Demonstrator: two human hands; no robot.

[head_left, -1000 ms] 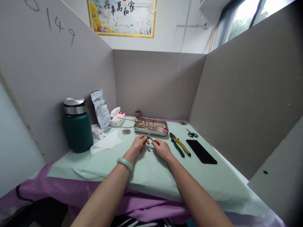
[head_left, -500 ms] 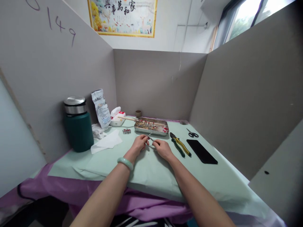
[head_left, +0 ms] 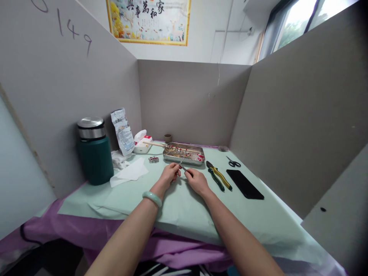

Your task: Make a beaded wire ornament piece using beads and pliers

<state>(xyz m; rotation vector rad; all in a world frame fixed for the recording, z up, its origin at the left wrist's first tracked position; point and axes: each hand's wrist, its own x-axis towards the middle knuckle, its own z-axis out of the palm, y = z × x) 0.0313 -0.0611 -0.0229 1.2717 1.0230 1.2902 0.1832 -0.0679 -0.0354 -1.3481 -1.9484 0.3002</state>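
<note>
In the head view, my left hand [head_left: 170, 174] is closed in a pinch in front of the metal tray, with a pale green bangle [head_left: 152, 198] on its wrist. Something small and light shows at its fingertips, too tiny to name. My right hand [head_left: 197, 181] is wrapped round a thin grey metal tool [head_left: 183, 167], whose tip points at the left fingertips and seems to meet them. The tool's rear end is hidden in the palm. Just beyond both hands, the shallow metal tray [head_left: 184, 161] holds many small red, gold and clear bits.
Yellow-and-green pliers [head_left: 220, 178], scissors [head_left: 234, 163] and a flat black slab [head_left: 244, 185] lie to the right. Left are white paper [head_left: 130, 173], a small beaded pile [head_left: 153, 159] and a green thermos [head_left: 95, 161]. A thin stick [head_left: 153, 144] juts from the tray. Grey partitions enclose the table.
The right hand and its tool have shifted very slightly, and the small piece at the left fingertips shows less. Everything else stays in place.
</note>
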